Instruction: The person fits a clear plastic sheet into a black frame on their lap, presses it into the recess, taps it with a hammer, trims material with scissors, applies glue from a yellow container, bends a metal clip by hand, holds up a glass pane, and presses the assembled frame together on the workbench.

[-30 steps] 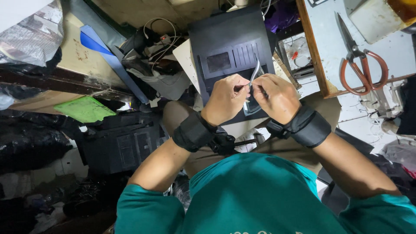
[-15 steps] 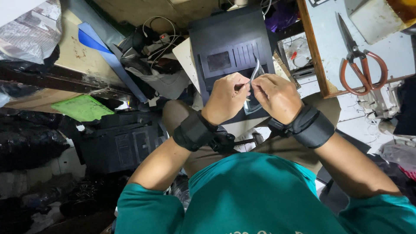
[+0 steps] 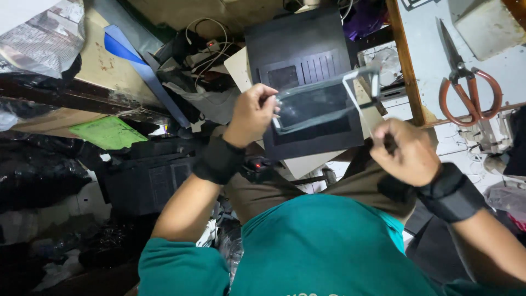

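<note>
Over our lap, above the black panel, we had the clear plastic sleeve pinched by our left hand, while our right hand closed on its peeled strip (flimsy stuff). Yanking unevenly could've torn it.

Pale bench bears orange-handled scissors (blades closed).

Overhead view under uneven light. The pale surface at upper right is brightest; the left side and lower corners fall into deep shadow. A soft sheen of glare crosses the clear plastic film. The right hand shows slight blur. Straight edges bow towards the frame margins.
</note>
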